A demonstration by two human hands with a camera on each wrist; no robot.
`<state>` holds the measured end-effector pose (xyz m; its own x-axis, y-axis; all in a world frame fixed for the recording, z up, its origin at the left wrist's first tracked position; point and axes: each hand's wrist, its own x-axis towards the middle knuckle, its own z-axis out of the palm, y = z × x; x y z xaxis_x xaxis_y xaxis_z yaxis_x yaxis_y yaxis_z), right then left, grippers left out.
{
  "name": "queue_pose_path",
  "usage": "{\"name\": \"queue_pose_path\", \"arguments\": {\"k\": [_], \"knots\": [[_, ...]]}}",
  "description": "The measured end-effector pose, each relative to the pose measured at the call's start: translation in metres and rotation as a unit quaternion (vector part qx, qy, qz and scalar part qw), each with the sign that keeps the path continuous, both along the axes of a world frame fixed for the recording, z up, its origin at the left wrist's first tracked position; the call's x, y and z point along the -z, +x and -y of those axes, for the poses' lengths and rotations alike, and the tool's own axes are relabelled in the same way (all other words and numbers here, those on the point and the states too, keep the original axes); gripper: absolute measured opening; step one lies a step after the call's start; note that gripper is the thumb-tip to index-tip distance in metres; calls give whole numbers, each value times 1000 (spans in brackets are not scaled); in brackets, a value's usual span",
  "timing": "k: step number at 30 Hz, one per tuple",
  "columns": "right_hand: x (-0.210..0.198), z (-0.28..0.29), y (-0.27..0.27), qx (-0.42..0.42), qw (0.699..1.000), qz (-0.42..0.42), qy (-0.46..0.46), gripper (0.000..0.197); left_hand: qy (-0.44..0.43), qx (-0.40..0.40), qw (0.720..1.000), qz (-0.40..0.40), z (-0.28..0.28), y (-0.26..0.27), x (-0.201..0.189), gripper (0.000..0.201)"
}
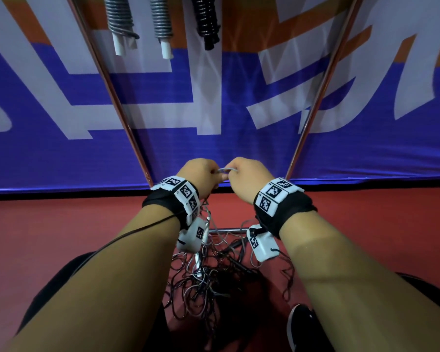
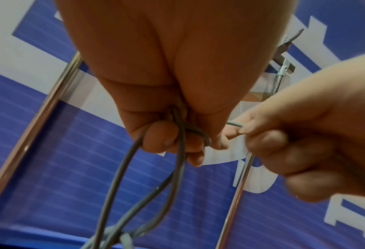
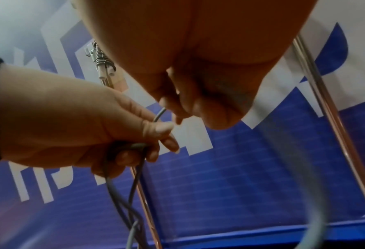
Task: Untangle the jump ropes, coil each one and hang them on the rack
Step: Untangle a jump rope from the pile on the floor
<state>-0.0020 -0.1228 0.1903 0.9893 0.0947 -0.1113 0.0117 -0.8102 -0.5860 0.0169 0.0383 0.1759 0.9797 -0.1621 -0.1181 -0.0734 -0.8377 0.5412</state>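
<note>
- Our left hand (image 1: 198, 174) grips the grey jump rope (image 1: 227, 169), strands looped round its fingers; our right hand (image 1: 249, 177) pinches the same strand close beside it.
- The short span between them runs left-right; the rest hangs to the tangle (image 1: 208, 278) on the floor.
- Pulling hard could tighten knots below, we judge.
- Coiled ropes (image 1: 160, 19) hang on the rack (image 1: 120, 102).

Red floor (image 1: 61, 237) (blue-white banner (image 1: 214, 148) behind)
</note>
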Motion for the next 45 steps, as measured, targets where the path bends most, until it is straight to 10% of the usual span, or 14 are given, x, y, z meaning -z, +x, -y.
{"name": "queue_pose_path", "arguments": {"k": [7,12,16,23,32,45], "knots": [[-8,0,2,60,995,39,72,21,10,10,1000,-24,-5,-1,2,20],[-27,9,4,220,923,163,271,23,53,19,996,-69,-10,-4,6,19],[-22,16,6,217,958,85,167,19,-19,5,998,-67,-5,-7,3,15],[-8,1,-8,61,981,179,-38,114,-4,31,998,-45,0,-9,3,24],[8,-4,4,-70,992,9,-103,29,25,17,998,-50,2,-8,-4,4],[-6,2,4,3,997,69,-21,43,67,30,992,-107,1,-5,-2,30]]}}
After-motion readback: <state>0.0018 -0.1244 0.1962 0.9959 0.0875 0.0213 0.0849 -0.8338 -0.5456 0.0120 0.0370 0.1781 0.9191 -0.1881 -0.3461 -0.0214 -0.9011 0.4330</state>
